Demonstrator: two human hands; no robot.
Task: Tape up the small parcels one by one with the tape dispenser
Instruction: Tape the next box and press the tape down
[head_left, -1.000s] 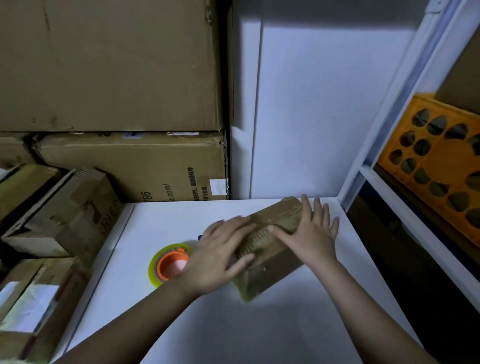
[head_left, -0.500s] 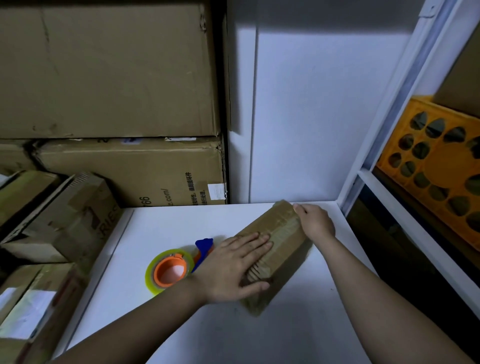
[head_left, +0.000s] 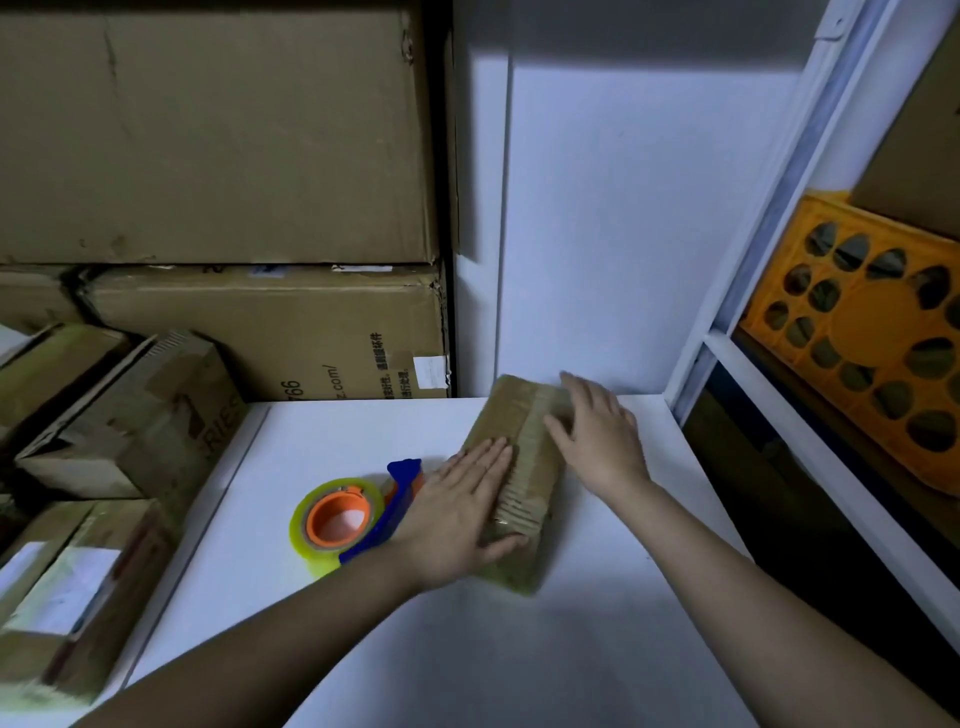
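Your left hand (head_left: 457, 512) lies flat on the near half of the parcel (head_left: 524, 470), palm down. Its fingers (head_left: 493, 457) are straight and close together, pointing toward 1 o'clock, and the thumb reaches along the parcel's near edge. The left forearm runs in from 7 o'clock, low over the desk (head_left: 467, 649).

Your right hand (head_left: 597, 439) rests on the far half of the parcel, over its 3 o'clock side. The back of the hand faces up, and its fingers (head_left: 563, 428) are loosely spread and bent a little down onto the top face; motion blur hides whether they grip the edge. The right forearm comes in from 5 o'clock.

The parcel is a small brown box lying on the white desk, its long axis running from 6 to 12 o'clock and tilted slightly, its far end near the wall (head_left: 623, 234). A pale ribbed strip runs down its top between your two hands.

The tape dispenser (head_left: 348, 517), with a blue handle and an orange hub inside a yellowish roll, lies on the desk at 9 o'clock from the parcel, just beside your left wrist.

Cartons (head_left: 234, 208) are stacked at 10 o'clock, off the desk's left edge. An orange crate (head_left: 872, 338) sits on a shelf at 3 o'clock.
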